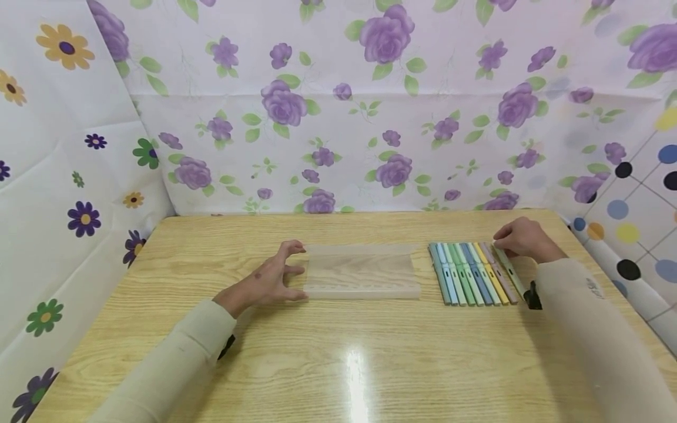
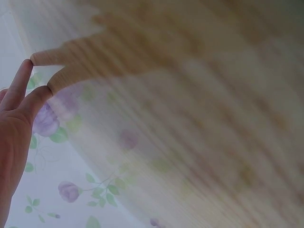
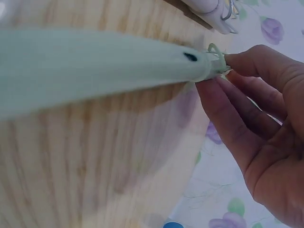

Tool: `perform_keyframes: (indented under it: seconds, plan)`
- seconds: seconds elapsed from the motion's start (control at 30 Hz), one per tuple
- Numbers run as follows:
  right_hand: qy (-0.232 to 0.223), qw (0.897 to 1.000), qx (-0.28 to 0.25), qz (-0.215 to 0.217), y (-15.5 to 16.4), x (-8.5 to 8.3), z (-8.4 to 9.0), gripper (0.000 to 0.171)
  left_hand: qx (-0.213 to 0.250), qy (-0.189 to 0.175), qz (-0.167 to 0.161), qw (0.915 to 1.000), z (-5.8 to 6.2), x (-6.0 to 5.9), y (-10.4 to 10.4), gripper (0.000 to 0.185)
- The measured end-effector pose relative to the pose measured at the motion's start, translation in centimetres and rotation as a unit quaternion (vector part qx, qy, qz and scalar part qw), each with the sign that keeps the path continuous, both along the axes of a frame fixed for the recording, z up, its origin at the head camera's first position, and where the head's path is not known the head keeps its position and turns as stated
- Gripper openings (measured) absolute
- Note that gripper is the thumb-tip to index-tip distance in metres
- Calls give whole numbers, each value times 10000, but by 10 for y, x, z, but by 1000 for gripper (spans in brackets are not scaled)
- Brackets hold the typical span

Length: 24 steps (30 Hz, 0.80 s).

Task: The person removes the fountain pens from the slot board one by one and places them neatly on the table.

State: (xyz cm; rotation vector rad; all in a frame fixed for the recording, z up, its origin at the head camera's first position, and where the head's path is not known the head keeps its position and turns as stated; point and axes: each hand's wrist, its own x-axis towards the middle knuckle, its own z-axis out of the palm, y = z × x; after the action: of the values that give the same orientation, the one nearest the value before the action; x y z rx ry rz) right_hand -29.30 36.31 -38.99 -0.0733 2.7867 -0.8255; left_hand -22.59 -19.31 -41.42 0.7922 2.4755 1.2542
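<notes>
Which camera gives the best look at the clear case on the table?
The head view: the whole clear case lies flat on the table, with the left hand at its left edge. The left wrist view shows only a blurred stretch of it by the fingertips. The right wrist view does not show it.

both forearms in pale sleeves reach forward, the left hand (image 1: pixel 272 279) low with fingers spread and nearly straight, thumb apart from them, palm turned inward, the right hand (image 1: pixel 520 238) knuckles up with fingers curled and fingertips (image 3: pixel 223 71) pinched together at the far end.
</notes>
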Motion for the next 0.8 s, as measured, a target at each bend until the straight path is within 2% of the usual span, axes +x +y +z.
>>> perform_keyframes:
  seconds: [0.3, 0.8]
  plan:
    - [-234, 9987, -394, -244, -2, 5, -4, 39, -2, -58, 19, 10000, -1, 0, 0, 96]
    - [-385, 9968, -667, -229, -2, 8, -2, 41, -58, -115, 110, 9999, 0, 0, 0, 98]
